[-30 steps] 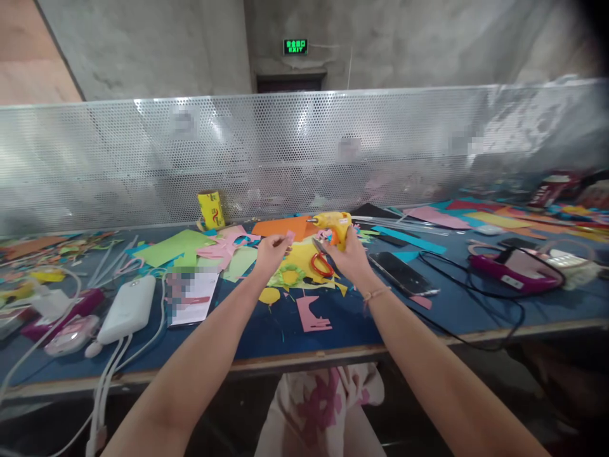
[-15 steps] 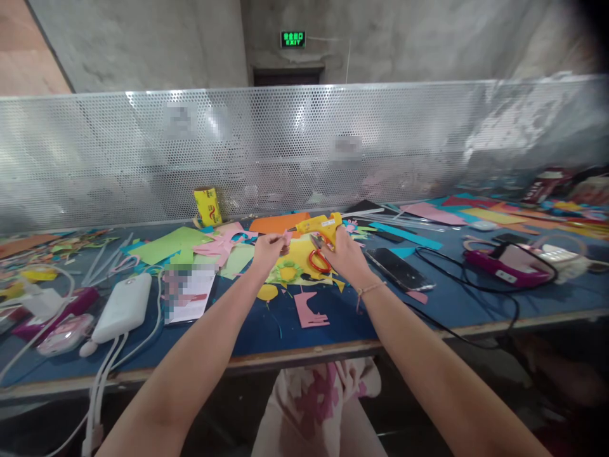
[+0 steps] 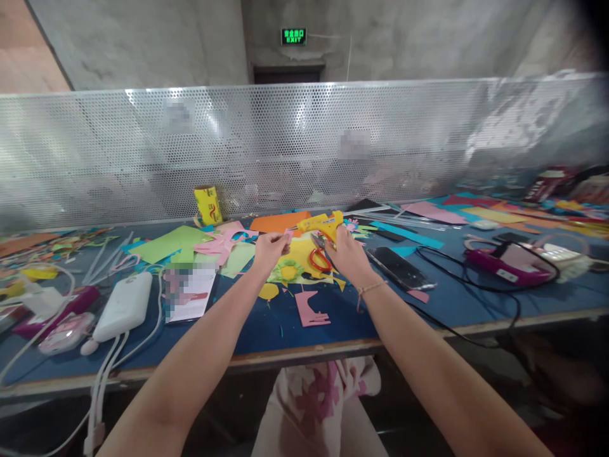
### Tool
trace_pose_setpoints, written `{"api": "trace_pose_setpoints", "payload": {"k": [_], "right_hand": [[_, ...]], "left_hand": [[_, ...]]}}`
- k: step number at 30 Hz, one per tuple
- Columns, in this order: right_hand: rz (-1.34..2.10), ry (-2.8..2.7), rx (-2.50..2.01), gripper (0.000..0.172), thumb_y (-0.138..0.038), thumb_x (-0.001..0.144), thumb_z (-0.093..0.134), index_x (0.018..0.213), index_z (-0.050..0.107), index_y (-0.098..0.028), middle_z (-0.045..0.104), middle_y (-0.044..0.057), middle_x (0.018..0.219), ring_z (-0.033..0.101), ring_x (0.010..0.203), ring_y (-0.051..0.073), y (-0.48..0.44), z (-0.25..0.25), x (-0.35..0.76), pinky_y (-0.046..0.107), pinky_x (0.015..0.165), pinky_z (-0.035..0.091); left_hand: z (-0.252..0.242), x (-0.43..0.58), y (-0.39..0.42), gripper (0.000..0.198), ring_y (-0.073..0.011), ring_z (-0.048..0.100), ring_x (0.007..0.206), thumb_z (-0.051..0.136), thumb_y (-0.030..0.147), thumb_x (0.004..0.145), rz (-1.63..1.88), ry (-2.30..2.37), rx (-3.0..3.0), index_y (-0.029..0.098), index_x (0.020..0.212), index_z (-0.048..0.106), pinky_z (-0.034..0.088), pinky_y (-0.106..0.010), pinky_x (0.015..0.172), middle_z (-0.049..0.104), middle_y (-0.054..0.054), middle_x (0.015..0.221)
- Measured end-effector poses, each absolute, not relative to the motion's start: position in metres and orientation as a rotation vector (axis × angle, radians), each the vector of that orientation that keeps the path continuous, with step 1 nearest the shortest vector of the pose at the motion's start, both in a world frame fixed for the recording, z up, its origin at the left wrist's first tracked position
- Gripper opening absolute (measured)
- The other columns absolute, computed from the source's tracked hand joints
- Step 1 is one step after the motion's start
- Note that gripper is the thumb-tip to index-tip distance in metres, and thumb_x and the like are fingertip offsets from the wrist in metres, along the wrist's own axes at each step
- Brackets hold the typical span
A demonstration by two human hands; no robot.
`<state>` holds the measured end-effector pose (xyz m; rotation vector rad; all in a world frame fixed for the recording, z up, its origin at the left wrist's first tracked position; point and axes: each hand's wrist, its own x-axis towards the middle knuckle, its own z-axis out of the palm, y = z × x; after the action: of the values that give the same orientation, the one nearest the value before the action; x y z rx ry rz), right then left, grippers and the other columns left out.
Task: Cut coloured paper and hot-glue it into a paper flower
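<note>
My left hand [image 3: 270, 249] pinches a small piece of pink paper [image 3: 288, 235] between thumb and fingertips. A yellow hot glue gun [image 3: 318, 222] is in my right hand [image 3: 349, 251], its nozzle pointing left at the pink piece; whether the tip touches it I cannot tell. Scissors with orange-red handles [image 3: 321, 259] also sit at my right hand, their blades partly hidden by the fingers. Below the hands lie a green and yellow paper flower [image 3: 288, 271], a yellow paper disc [image 3: 268, 291] and a cut pink paper scrap [image 3: 311, 309].
A phone with a dark screen [image 3: 401, 268] lies right of my hands. To the left are a lit phone [image 3: 193, 298] and a white power bank [image 3: 124, 307] with cables. Coloured sheets, including a green one [image 3: 169, 244], cover the back. Behind stands a perforated metal screen [image 3: 285, 152].
Both hands hold nearly the same pose. The glue gun has shifted very slightly, its nozzle still close to the pink piece.
</note>
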<state>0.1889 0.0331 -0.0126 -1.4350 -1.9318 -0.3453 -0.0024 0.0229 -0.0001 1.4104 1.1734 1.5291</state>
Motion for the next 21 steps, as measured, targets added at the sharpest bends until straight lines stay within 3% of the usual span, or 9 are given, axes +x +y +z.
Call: {"api": "trace_pose_setpoints", "payload": {"k": [21], "right_hand": [[-0.521, -1.955, -1.503, 0.023, -0.025, 0.086, 0.036, 0.103, 0.041, -0.012, 0.056, 0.015, 0.097, 0.056, 0.076, 0.023, 0.018, -0.003, 0.184, 0.029, 0.056, 0.035]], "left_hand": [[-0.004, -0.003, 0.026, 0.034, -0.01, 0.05, 0.049, 0.062, 0.044, 0.064, 1.53, 1.211, 1.417, 0.012, 0.055, 0.058, 0.047, -0.025, 0.054, 0.05, -0.001, 0.049]]}}
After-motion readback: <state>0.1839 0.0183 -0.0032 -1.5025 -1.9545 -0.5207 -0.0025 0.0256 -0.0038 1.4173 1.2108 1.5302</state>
